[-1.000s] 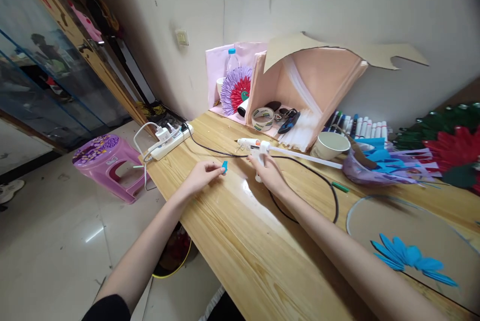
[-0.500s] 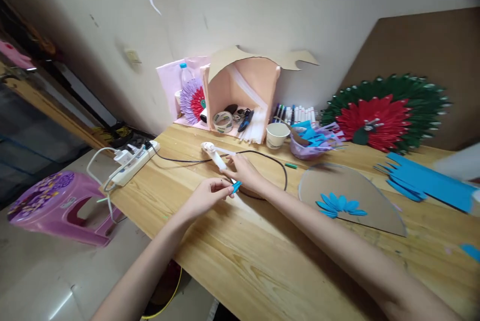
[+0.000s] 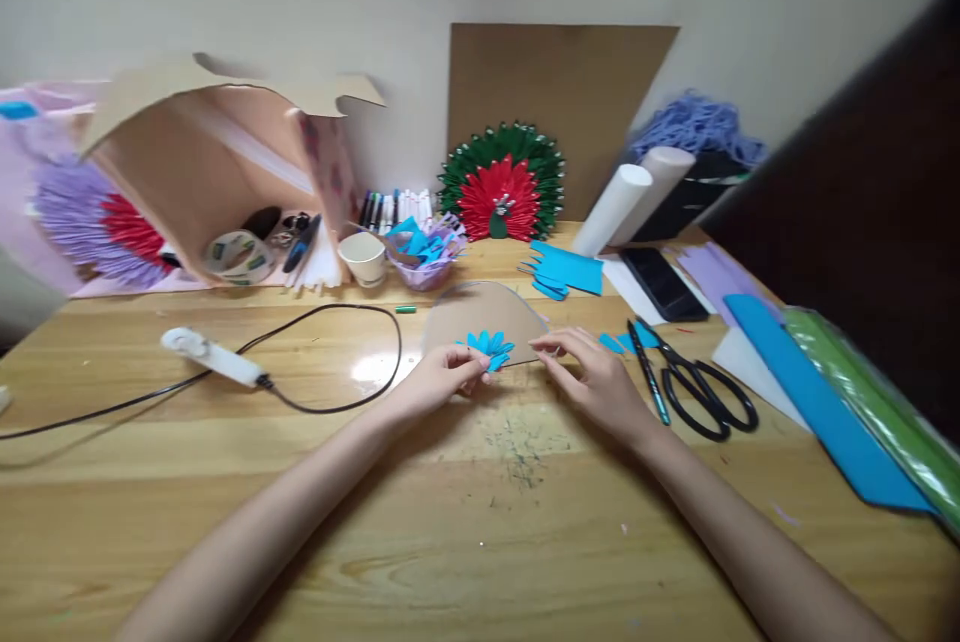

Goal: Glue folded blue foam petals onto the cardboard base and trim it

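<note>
Two hands: your left hand (image 3: 454,374) and right hand (image 3: 592,372) at a cardboard half-disc (image 3: 484,307)

Take the blue petal cluster (image 3: 486,342), on the cardboard's near part, as clock centre. Your left forearm comes in from eight o'clock; that thumb and forefinger pinch a blue paper petal (image 3: 496,362) at the cluster. Your right forearm comes from four o'clock, its hand at three, fingers curled, fingertips at the cardboard's corner; whether they grip it you cannot tell. Beyond it, at three, lie black scissors (image 3: 688,367). At nine, well apart, a white glue gun (image 3: 214,357) rests on the table (image 3: 637,562).
</note>
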Tool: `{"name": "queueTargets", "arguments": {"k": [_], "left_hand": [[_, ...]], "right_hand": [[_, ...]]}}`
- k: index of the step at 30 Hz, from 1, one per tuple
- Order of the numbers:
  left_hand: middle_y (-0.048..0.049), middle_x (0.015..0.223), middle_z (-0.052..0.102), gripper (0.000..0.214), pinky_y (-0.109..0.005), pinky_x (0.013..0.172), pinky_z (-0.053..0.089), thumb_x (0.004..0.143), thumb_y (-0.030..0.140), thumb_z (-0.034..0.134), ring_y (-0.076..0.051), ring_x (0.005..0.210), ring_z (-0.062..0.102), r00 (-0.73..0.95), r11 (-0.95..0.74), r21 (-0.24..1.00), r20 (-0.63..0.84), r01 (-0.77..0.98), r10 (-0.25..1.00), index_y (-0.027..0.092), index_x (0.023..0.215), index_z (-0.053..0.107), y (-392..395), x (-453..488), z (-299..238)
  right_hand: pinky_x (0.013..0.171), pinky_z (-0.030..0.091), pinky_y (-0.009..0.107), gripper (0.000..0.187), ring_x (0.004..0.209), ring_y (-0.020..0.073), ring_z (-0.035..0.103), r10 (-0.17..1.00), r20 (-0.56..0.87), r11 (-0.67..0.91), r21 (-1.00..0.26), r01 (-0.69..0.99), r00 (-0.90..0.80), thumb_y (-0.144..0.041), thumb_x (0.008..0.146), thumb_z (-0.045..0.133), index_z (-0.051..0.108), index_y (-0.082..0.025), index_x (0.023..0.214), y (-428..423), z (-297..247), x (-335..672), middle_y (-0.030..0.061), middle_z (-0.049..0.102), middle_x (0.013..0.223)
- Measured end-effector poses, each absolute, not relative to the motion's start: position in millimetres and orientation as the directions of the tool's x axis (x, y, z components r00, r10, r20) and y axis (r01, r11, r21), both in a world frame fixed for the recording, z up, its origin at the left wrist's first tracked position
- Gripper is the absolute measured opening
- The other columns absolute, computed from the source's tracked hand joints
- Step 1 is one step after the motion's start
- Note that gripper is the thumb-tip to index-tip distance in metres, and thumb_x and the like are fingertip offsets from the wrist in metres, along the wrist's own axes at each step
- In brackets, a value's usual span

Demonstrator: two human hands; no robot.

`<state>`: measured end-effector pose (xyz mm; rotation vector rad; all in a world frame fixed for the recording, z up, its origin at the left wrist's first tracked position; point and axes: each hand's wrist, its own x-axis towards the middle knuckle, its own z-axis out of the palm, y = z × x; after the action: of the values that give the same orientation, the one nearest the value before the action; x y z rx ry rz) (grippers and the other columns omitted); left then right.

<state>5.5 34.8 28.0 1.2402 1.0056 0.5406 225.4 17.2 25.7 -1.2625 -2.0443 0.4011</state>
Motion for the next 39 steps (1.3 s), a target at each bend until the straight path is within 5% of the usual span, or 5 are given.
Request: {"name": "queueTargets", "arguments": {"k": [4,12,39], "left_hand": [[-0.0001,0.065,0.056,0.031,-0.021,0.056,0.034,0.076,0.043,0.058,-0.007,0.055,0.044,0.553,0.303,0.944,-0.324,0.132,0.767,0.013,0.070,0.061,32.6,23.4,19.0],[-0.0025,0.067,0.061,0.031,-0.023,0.059,0.038,0.078,0.043,0.055,-0.010,0.059,0.050,0.600,0.264,0.946,-0.324,0.189,0.731,0.014,0.072,0.063,26.1,20.3,12.7],[-0.0052,0.068,0.063,0.032,-0.023,0.059,0.037,0.080,0.040,0.053,-0.012,0.061,0.051,0.594,0.132,0.956,-0.268,0.262,0.758,0.013,0.071,0.067,22.1,22.4,12.1]], "right_hand": [[0.073,0.046,0.032,0.013,0.080,0.0174,0.057,0.884,0.406,0.446,-0.587,0.675,-0.231,-0.023,0.084,0.054,0.061,-0.020,0.095,13.9,31.9,245.7,0.0057,0.063,0.088],[0.073,0.046,0.031,0.018,0.083,0.0163,0.056,0.795,0.342,0.597,-0.592,0.542,-0.502,-0.021,0.085,0.053,0.060,-0.020,0.102,3.4,32.2,234.9,0.0051,0.064,0.088],[0.067,0.046,0.029,0.013,0.075,0.0149,0.056,0.809,0.341,0.574,-0.632,0.521,-0.478,-0.023,0.085,0.053,0.064,-0.021,0.090,5.1,20.9,231.7,0.0037,0.065,0.079]]}}
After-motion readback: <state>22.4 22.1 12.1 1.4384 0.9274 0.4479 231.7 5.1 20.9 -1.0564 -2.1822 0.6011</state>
